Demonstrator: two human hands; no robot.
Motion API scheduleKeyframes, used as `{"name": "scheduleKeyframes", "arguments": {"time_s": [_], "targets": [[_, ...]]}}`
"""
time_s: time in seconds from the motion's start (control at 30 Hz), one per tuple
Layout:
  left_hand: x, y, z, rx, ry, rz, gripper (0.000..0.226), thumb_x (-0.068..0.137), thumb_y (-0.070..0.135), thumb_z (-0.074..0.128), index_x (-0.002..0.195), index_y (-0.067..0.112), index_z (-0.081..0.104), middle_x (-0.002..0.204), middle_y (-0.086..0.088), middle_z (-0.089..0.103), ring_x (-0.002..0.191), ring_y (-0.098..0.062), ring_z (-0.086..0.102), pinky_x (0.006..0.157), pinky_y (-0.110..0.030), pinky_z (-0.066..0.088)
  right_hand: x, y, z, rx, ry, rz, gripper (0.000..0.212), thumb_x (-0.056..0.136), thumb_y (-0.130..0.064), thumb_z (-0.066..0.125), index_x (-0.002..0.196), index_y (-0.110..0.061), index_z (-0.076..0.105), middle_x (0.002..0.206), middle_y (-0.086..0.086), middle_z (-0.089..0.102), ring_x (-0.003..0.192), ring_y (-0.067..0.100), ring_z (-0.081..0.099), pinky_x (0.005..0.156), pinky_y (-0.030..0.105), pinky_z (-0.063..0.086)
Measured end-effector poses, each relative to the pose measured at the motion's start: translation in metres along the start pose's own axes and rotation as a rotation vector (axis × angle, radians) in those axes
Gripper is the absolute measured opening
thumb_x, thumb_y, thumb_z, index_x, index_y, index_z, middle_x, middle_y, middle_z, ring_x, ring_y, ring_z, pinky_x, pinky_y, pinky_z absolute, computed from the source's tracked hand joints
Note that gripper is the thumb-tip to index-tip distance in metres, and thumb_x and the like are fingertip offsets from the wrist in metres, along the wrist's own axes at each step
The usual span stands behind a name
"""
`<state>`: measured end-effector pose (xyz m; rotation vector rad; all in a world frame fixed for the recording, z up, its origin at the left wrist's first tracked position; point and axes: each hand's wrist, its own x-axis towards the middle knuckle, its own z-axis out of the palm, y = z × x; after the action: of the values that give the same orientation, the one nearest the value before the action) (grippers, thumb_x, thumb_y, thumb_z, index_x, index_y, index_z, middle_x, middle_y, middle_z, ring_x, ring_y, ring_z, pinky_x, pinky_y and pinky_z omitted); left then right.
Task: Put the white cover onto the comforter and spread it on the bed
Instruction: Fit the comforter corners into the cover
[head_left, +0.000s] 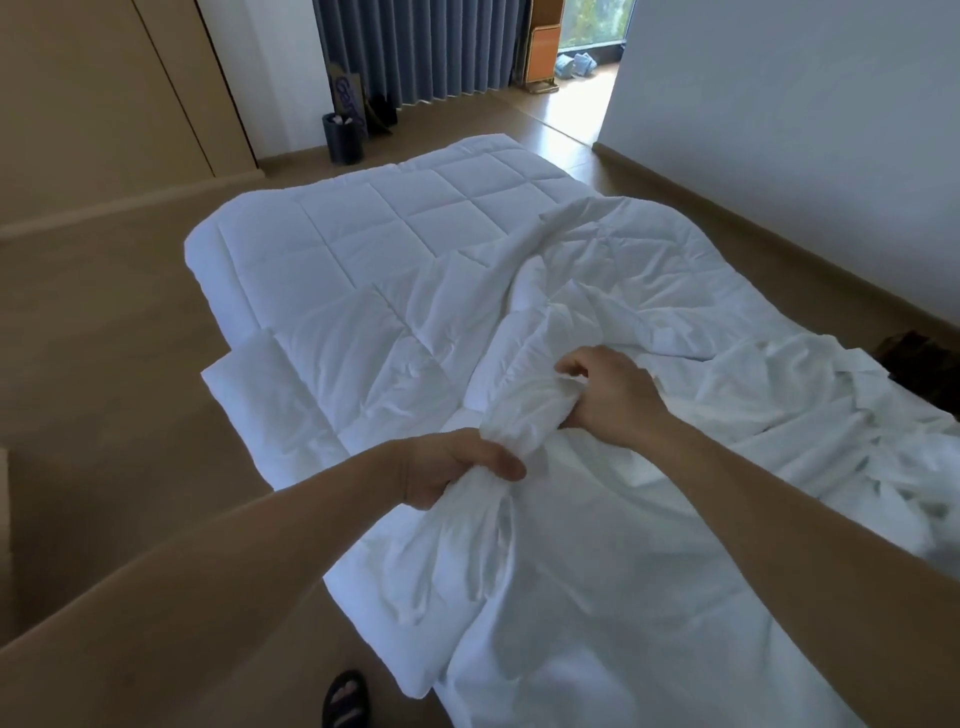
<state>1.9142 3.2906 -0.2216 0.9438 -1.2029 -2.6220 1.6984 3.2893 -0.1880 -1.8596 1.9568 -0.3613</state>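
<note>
A white quilted comforter (363, 244) lies spread over the bed, its far half flat and its near left corner folded over. The thin white cover (597, 571) lies crumpled over the near and right part of the bed. A bunched-up fold of the cover is raised between my hands. My left hand (457, 467) grips the lower end of this bunch. My right hand (608, 395) clutches its upper end, fingers dug into the cloth. Both forearms reach in from the bottom of the view.
Wooden floor surrounds the bed. A dark bin (343, 137) and a paper bag (345, 96) stand by the blue curtains (421, 47) at the back. A white wall (805, 130) runs along the right. My sandalled foot (345, 699) is at the bed's near edge.
</note>
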Motion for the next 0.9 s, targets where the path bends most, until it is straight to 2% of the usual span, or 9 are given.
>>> {"name": "scheduleKeyframes", "arguments": {"time_s": [0.07,0.13,0.23,0.33,0.43,0.53,0.6,0.73,0.9], "targets": [[0.004,0.002,-0.001,-0.081,0.061,0.046,0.041,0.075,0.009,0.065,0.116,0.003,0.068,0.106,-0.018,0.068,0.093,-0.030,0.068,0.085,-0.043,0.057,-0.012,0.006,0.012,0.143,0.177,0.101,0.074,0.071,-0.046,0.084,0.133,-0.021,0.053,0.136,0.002,0.049,0.125,0.022,0.047,0.103,0.038,0.041],[0.010,0.006,-0.003,-0.205,0.128,0.100,0.033,0.079,0.007,0.056,0.108,0.001,0.071,0.097,-0.017,0.068,0.085,-0.029,0.068,0.081,-0.040,0.058,-0.030,0.008,0.025,0.367,0.278,0.206,0.067,0.079,-0.046,0.079,0.133,-0.018,0.052,0.132,0.001,0.050,0.117,0.017,0.052,0.095,0.029,0.043],[0.022,0.007,-0.003,-0.274,0.231,0.133,0.024,0.081,0.009,0.051,0.097,0.000,0.066,0.083,-0.015,0.068,0.074,-0.029,0.068,0.073,-0.037,0.058,-0.064,0.012,0.047,0.570,0.127,0.291,0.044,0.086,-0.052,0.068,0.119,-0.022,0.061,0.109,-0.008,0.064,0.095,0.009,0.060,0.076,0.018,0.042],[0.031,0.005,0.001,-0.264,0.253,0.101,0.030,0.079,0.012,0.055,0.106,0.001,0.062,0.091,-0.018,0.067,0.084,-0.033,0.067,0.083,-0.043,0.056,-0.090,0.016,0.069,0.601,-0.078,0.260,0.030,0.089,-0.045,0.068,0.111,-0.026,0.063,0.102,-0.012,0.065,0.093,0.007,0.062,0.081,0.022,0.046],[0.036,0.004,0.002,-0.241,0.243,0.051,0.041,0.079,0.014,0.060,0.117,0.000,0.061,0.099,-0.020,0.068,0.089,-0.034,0.068,0.085,-0.045,0.055,-0.096,0.017,0.086,0.493,0.048,0.287,0.004,0.094,-0.035,0.063,0.092,-0.033,0.061,0.088,-0.016,0.064,0.084,0.005,0.061,0.078,0.025,0.044],[0.036,0.006,0.000,-0.170,0.180,0.001,0.050,0.084,0.020,0.063,0.129,-0.002,0.057,0.109,-0.021,0.067,0.099,-0.036,0.067,0.095,-0.048,0.052,-0.101,0.007,0.087,0.452,0.170,0.341,0.026,0.096,-0.027,0.061,0.073,-0.036,0.055,0.071,-0.017,0.058,0.071,0.008,0.056,0.072,0.027,0.040],[0.029,0.011,0.000,-0.102,0.155,-0.002,0.046,0.089,0.028,0.063,0.127,0.003,0.061,0.109,-0.019,0.070,0.097,-0.034,0.069,0.095,-0.047,0.052,-0.111,-0.009,0.078,0.613,0.291,0.359,0.028,0.094,-0.016,0.062,0.067,-0.021,0.056,0.060,-0.012,0.053,0.065,0.012,0.053,0.069,0.030,0.041],[0.007,0.017,0.002,0.078,-0.071,-0.037,0.054,0.084,0.044,0.070,0.126,0.009,0.064,0.118,-0.014,0.069,0.105,-0.029,0.067,0.098,-0.043,0.050,-0.128,-0.053,0.048,0.880,0.381,0.286,0.028,0.091,0.003,0.057,0.067,-0.008,0.050,0.053,-0.014,0.043,0.053,0.003,0.040,0.058,0.013,0.036],[-0.010,0.009,0.014,0.157,-0.323,-0.184,0.063,0.090,0.059,0.056,0.126,0.008,0.064,0.121,-0.016,0.062,0.116,-0.032,0.058,0.112,-0.048,0.040,-0.137,-0.095,0.054,0.809,0.474,0.302,0.021,0.095,-0.008,0.060,0.074,-0.011,0.058,0.061,-0.009,0.049,0.057,0.004,0.043,0.060,0.011,0.037]]}}
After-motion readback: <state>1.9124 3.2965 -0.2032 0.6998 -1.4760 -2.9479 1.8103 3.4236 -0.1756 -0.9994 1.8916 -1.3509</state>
